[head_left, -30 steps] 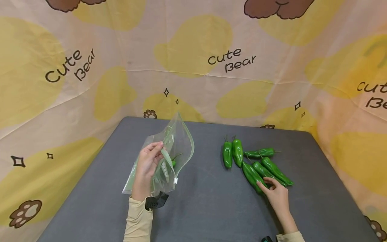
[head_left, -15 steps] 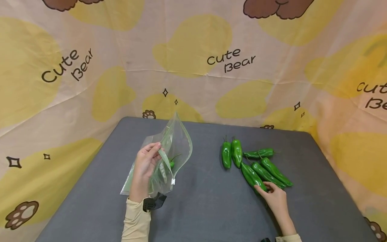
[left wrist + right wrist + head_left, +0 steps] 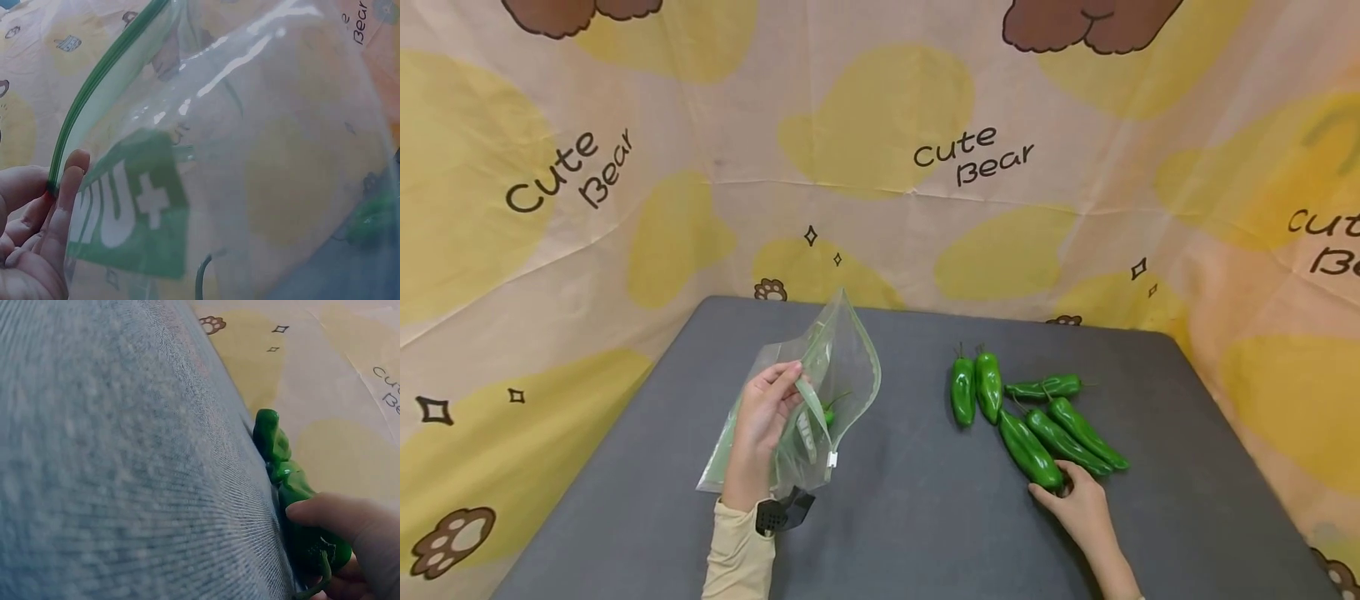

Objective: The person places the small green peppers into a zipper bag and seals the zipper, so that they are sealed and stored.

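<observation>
A clear zip bag (image 3: 857, 367) with green edging stands tilted with its mouth spread, and a green pepper (image 3: 830, 414) shows inside it. My left hand (image 3: 767, 412) pinches the bag's rim between thumb and fingers; the left wrist view shows the green zip strip (image 3: 75, 112) at the fingertips. On the right, my right hand (image 3: 1084, 504) has thumb and fingers around the near end of a green pepper (image 3: 1028, 450) lying on the table. In the right wrist view the thumb of my right hand (image 3: 350, 531) lies against that pepper (image 3: 306, 540), near its stem.
Two peppers (image 3: 962, 392) (image 3: 988, 385) lie side by side left of the held one. Beyond it are three more, one crosswise (image 3: 1052, 386) and two slanting (image 3: 1063, 440) (image 3: 1088, 433). A printed cloth (image 3: 880, 125) hangs around the grey table (image 3: 910, 517).
My right hand has shifted slightly toward the near end of the pepper, and its fingers have closed around that end. The left hand still holds the bag in nearly the same place.
</observation>
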Demonstrator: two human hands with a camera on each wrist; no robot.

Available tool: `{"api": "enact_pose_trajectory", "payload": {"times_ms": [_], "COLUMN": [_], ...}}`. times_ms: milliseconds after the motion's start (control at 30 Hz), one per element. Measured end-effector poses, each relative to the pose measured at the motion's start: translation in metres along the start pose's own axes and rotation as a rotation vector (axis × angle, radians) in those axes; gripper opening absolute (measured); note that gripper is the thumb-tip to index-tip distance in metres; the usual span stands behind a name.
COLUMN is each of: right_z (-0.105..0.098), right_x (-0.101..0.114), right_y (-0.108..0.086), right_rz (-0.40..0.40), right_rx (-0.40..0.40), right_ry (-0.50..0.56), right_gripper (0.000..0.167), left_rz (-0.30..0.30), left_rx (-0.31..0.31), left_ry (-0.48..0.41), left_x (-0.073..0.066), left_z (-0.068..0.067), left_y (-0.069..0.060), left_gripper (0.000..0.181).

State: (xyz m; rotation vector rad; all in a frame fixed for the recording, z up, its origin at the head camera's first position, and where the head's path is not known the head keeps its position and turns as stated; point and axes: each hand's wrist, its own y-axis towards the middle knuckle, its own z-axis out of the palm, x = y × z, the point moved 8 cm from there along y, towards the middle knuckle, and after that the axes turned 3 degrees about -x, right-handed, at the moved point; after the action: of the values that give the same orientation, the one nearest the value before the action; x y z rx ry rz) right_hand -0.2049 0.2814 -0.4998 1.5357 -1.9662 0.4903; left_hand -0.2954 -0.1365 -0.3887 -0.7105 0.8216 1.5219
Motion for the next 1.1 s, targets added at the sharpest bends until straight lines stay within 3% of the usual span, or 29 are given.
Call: {"api": "enact_pose_trajectory", "payload": {"times_ms": [400, 633, 1100], "right_z": [-0.006, -0.015, -0.036], "right_x": [0.0, 0.001, 0.01], "right_y": [-0.002, -0.005, -0.013], "right_rz": [0.017, -0.005, -0.217], "right_rx": [-0.057, -0.238, -0.515], "right_ry": [0.043, 0.148, 0.256], "right_gripper": [0.057, 0.048, 0.046], "left_rz": [0.017, 0.019, 0.022], "left_rx": [0.009, -0.009, 0.022], "left_ry": [-0.045, -0.039, -0.027], "left_x": [-0.003, -0.006, -0.004], "left_z": [0.0, -0.001, 0.002], "left_y": [-0.001, -0.002, -0.003], "left_gripper": [0.034, 0.033, 0.032]}}
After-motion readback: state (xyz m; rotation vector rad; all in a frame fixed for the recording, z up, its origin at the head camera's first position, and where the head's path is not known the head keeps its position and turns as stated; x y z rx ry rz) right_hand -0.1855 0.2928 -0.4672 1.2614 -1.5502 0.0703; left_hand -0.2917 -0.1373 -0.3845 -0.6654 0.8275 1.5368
